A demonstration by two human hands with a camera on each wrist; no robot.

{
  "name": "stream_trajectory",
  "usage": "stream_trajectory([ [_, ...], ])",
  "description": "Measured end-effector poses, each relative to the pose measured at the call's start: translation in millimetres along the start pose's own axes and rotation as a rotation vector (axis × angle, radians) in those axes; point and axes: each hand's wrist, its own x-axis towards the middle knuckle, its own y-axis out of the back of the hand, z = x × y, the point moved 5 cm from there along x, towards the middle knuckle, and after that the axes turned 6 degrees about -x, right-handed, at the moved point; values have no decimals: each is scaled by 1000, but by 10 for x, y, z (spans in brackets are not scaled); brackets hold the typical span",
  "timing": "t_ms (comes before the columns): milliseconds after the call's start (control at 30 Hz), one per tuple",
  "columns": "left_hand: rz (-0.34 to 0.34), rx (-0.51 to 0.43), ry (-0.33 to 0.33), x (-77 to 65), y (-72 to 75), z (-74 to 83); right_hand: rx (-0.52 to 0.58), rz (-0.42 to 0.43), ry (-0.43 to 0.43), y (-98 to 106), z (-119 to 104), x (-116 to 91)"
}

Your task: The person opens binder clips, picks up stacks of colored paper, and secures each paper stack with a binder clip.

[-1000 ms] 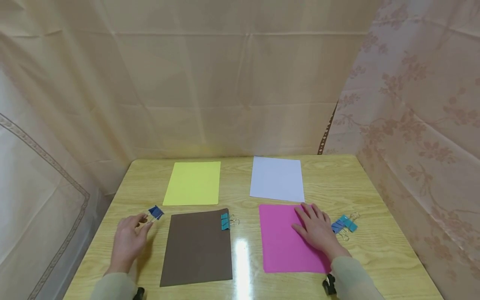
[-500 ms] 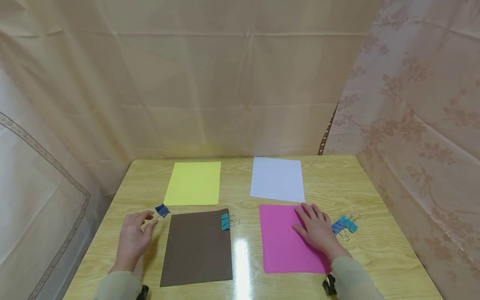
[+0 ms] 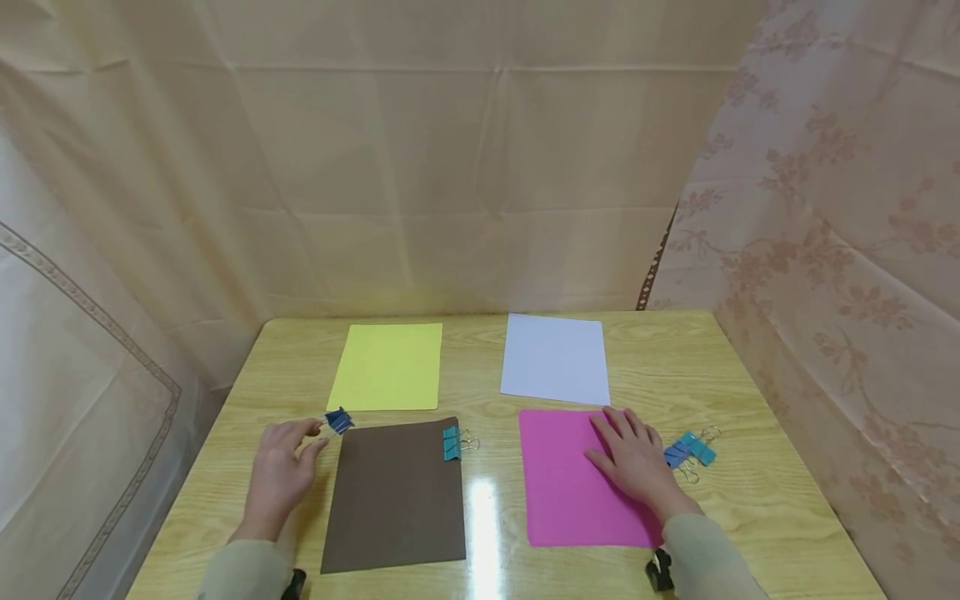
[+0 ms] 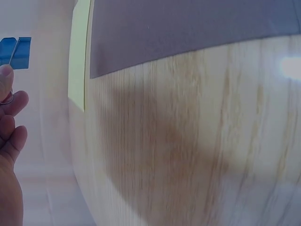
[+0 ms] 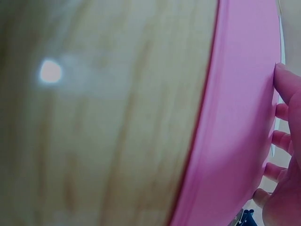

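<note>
From the head, the left hand [image 3: 283, 473] has its grip pinching a dark blue clip [image 3: 339, 421] by the wires, at the far left corner of the brown paper [image 3: 393, 500]. I can't tell if they touch. The right hand [image 3: 633, 461] rests on the pink paper [image 3: 562, 483], grip spread, hiding part of its right side. Right of it, a teal clip [image 3: 699, 447] and a purple clip [image 3: 677, 453] overlap on the surface [image 3: 472, 362].

From the left wrist, the left hand and blue clip are cut off at the left.

From the right wrist, the right hand is cut off. A dark thing [image 5: 247, 218] at the bottom is hard to make out.
</note>
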Motion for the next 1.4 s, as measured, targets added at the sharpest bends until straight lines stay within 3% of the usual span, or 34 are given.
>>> stream_trajectory([
  [167, 26, -11, -92, 12, -31, 51, 3, 4, 3, 3, 0, 1],
  [633, 5, -38, -215, 13, -148, 241, 6, -11, 4, 10, 6, 8],
  [1133, -81, -27, -215, -48, -279, 350, 56, 29, -6, 28, 6, 9],
  [1400, -95, -8, -218, -65, -305, 407, 86, -4, -130, 114, -6, -20],
])
